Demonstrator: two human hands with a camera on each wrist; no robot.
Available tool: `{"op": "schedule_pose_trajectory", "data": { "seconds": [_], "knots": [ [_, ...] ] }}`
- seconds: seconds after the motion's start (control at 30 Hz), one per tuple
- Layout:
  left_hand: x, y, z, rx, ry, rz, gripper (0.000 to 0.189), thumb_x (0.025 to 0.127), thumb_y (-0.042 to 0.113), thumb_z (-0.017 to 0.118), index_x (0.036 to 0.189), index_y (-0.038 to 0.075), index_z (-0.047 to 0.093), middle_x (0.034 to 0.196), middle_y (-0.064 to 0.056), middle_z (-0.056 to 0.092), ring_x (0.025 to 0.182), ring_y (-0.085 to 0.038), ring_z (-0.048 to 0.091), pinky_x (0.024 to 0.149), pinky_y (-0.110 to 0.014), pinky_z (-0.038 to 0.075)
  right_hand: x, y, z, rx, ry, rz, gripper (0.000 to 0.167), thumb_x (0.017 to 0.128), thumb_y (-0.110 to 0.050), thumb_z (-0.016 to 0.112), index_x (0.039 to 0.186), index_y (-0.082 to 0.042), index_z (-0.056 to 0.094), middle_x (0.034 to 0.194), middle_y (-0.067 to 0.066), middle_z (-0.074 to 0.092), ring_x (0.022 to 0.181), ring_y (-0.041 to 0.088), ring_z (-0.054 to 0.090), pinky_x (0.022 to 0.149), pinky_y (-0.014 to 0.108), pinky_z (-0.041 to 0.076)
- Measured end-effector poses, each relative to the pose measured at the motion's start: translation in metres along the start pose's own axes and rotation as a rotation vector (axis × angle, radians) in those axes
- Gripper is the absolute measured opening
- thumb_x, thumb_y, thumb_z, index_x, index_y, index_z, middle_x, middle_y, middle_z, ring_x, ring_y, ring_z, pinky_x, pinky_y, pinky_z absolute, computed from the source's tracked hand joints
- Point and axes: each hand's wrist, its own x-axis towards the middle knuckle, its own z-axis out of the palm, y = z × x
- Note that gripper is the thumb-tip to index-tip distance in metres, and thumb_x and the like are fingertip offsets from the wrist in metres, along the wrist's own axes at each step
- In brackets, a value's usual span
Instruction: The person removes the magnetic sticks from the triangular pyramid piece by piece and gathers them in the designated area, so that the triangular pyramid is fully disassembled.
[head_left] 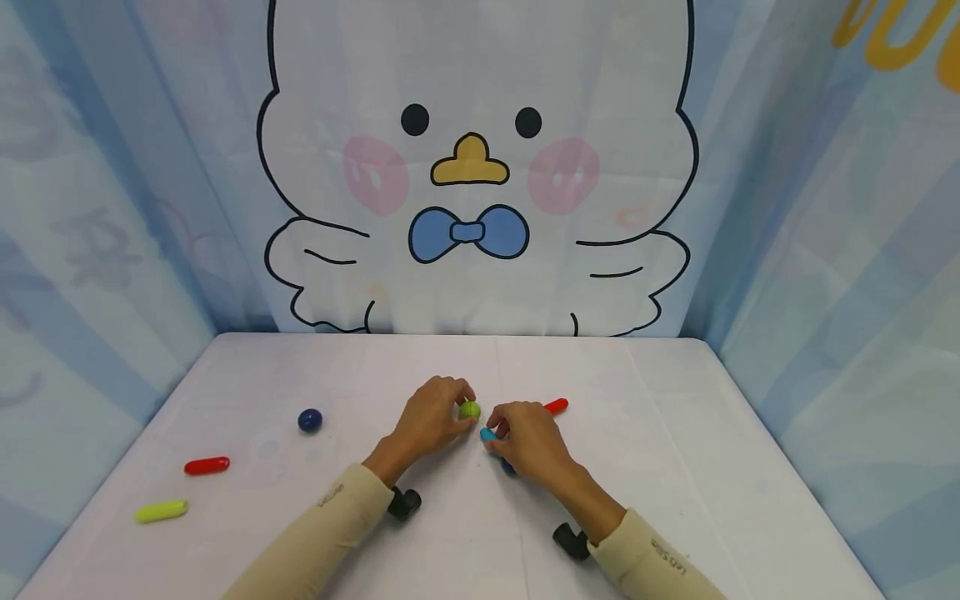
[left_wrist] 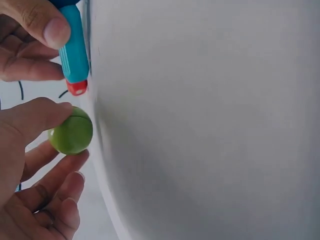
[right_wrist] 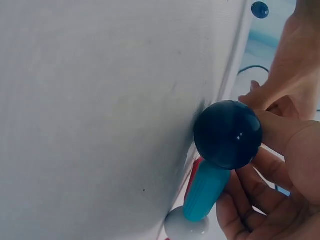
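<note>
My left hand (head_left: 431, 421) pinches a glossy green ball (left_wrist: 71, 132) between thumb and fingertips. Just to its right, my right hand (head_left: 528, 437) grips a short light blue stick (left_wrist: 75, 50) with thumb and fingers. A dark blue ball (right_wrist: 227, 135) sits against one end of that stick. The green ball is apart from the stick, with a small gap in the head view. Behind the right hand a red stick (head_left: 556, 407) shows only in part. In the right wrist view a whitish ball (right_wrist: 185, 225) lies beyond the light blue stick, partly covered.
On the left of the white table (head_left: 637, 467) lie another dark blue ball (head_left: 310, 421), a red stick (head_left: 207, 466) and a yellow-green stick (head_left: 161, 511). A printed curtain (head_left: 480, 292) hangs behind the table's far edge, with more curtain at both sides.
</note>
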Motion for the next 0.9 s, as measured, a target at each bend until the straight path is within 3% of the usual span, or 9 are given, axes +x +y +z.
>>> {"op": "schedule_pose_trajectory", "data": {
  "seconds": [0.1, 0.23, 0.5, 0.73, 0.9],
  "knots": [
    [-0.001, -0.003, -0.005, 0.005, 0.023, -0.013, 0.028, 0.087, 0.02, 0.09, 0.109, 0.013, 0.073, 0.098, -0.002, 0.073, 0.094, -0.019, 0.061, 0.083, -0.038, 0.053, 0.001, 0.0, 0.0, -0.002, -0.004, 0.008, 0.019, 0.085, -0.017, 0.091, 0.099, -0.011, 0.08, 0.079, -0.005, 0.073, 0.08, 0.012, 0.06, 0.077, 0.03, 0.048],
    [-0.003, -0.012, -0.018, -0.002, 0.004, -0.059, 0.029, 0.088, 0.019, 0.089, 0.113, 0.014, 0.074, 0.103, -0.001, 0.074, 0.093, -0.017, 0.06, 0.085, -0.037, 0.054, 0.0, 0.0, 0.0, -0.005, -0.007, 0.008, 0.018, 0.085, -0.017, 0.091, 0.099, -0.012, 0.08, 0.081, -0.006, 0.073, 0.082, 0.012, 0.059, 0.08, 0.032, 0.047],
    [-0.008, -0.047, -0.057, -0.044, -0.026, -0.195, 0.033, 0.092, 0.015, 0.084, 0.124, 0.014, 0.075, 0.116, -0.003, 0.076, 0.099, -0.023, 0.063, 0.088, -0.039, 0.055, -0.002, 0.0, 0.0, 0.011, -0.003, 0.007, 0.017, 0.085, -0.016, 0.091, 0.098, -0.012, 0.08, 0.082, -0.006, 0.073, 0.085, 0.013, 0.059, 0.08, 0.032, 0.047],
    [-0.016, -0.084, -0.086, -0.033, -0.019, -0.19, 0.031, 0.093, 0.01, 0.082, 0.123, 0.009, 0.075, 0.116, -0.008, 0.076, 0.097, -0.025, 0.062, 0.083, -0.037, 0.051, -0.002, 0.001, 0.0, 0.015, -0.009, 0.001, 0.017, 0.085, -0.016, 0.091, 0.097, -0.012, 0.079, 0.083, -0.006, 0.073, 0.085, 0.012, 0.06, 0.081, 0.032, 0.048],
    [-0.023, -0.102, -0.102, -0.008, -0.027, -0.212, 0.031, 0.093, 0.008, 0.081, 0.123, 0.007, 0.074, 0.118, -0.012, 0.076, 0.097, -0.027, 0.062, 0.082, -0.037, 0.049, -0.002, 0.001, 0.0, 0.017, -0.009, 0.0, 0.018, 0.085, -0.017, 0.091, 0.097, -0.012, 0.079, 0.084, -0.005, 0.073, 0.085, 0.012, 0.06, 0.082, 0.033, 0.048]
  ]
}}
